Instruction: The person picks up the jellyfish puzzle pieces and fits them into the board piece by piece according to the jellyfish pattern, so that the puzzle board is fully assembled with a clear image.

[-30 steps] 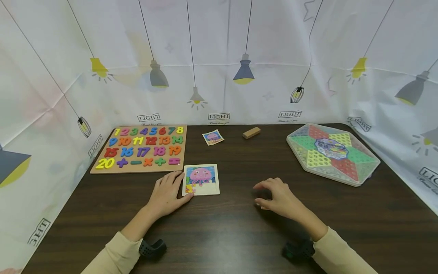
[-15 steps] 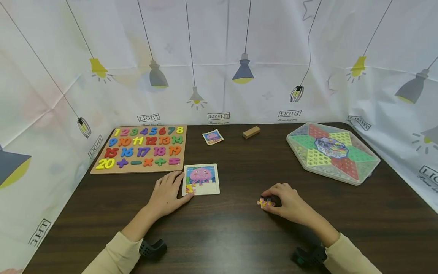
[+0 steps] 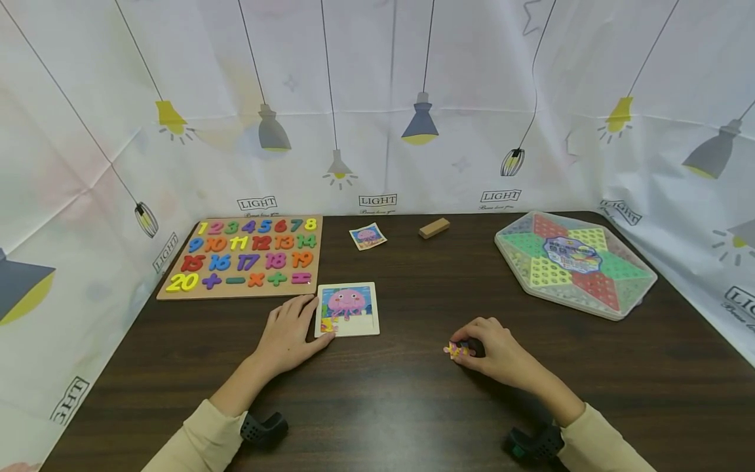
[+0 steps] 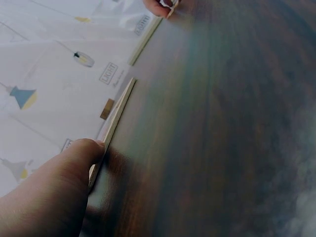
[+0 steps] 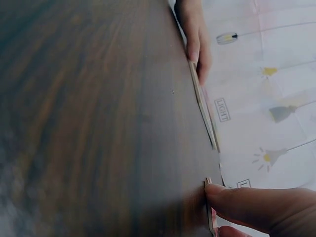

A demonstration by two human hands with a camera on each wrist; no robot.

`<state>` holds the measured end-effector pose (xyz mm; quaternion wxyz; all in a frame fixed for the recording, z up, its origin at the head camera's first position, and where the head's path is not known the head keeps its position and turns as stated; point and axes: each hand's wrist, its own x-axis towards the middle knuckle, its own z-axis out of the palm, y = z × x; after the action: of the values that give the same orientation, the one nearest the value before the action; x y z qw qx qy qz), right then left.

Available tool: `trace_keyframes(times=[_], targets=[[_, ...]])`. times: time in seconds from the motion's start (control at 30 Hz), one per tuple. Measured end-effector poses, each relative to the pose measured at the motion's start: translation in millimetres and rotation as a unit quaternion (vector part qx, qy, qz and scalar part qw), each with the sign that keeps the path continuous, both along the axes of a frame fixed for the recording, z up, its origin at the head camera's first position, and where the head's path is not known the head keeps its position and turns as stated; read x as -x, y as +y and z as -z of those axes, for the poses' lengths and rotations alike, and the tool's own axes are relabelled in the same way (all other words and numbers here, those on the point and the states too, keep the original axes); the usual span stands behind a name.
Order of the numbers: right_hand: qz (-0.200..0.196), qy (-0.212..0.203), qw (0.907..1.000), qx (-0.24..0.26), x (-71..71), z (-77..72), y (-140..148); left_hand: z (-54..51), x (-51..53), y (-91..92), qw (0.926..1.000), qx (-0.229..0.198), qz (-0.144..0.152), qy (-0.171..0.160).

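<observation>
A square jigsaw puzzle [image 3: 363, 325] with a pink jellyfish picture lies flat in its pale frame, in front of the person. Its lower right part shows bare backing. My left hand [image 3: 287, 333] rests at the frame's left side, fingers fairly straight, index fingertip near the upper corner and thumb on the lower edge. In the left wrist view the thumb [image 4: 74, 170] touches the frame's edge [image 4: 118, 111]. To the right, my right hand [image 3: 492, 351] pinches a small pink and yellow puzzle piece [image 3: 457, 350] between thumb and fingers, close to the tabletop. The right wrist view shows that piece [image 5: 210, 210] edge-on.
A board of coloured numbers [image 3: 242, 262] lies back left. A small jellyfish picture card [image 3: 367, 236] and a wooden block [image 3: 434, 228] lie at the back. A hexagonal game box [image 3: 575, 262] sits back right. Dark wooden table [image 3: 389, 406]; printed cloth [image 3: 377, 78] hangs behind.
The right hand has moved slightly right and toward the person, its fingers closing together, and the pinched piece shows more plainly. During the last half second both hands stay still.
</observation>
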<state>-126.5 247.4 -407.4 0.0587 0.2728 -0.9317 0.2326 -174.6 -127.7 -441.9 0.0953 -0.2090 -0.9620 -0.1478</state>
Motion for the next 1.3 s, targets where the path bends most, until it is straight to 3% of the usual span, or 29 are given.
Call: trace_keyframes(times=[0.53,0.83,1.3], targets=[[-0.015,-0.029,0.9982,0.05,2.8,1.6,-4,1.1,1.0,-1.1,1.0,0.005,-0.001,0.002],[-0.063,-0.056,0.9924,0.09,8.4,0.1,-7,-0.9,0.8,0.1,1.0,0.008,-0.002,0.001],[-0.071,-0.094,0.9874,0.105,23.1,-6.3,-24,0.3,2.0,-0.9,0.9999,0.004,-0.002,-0.011]])
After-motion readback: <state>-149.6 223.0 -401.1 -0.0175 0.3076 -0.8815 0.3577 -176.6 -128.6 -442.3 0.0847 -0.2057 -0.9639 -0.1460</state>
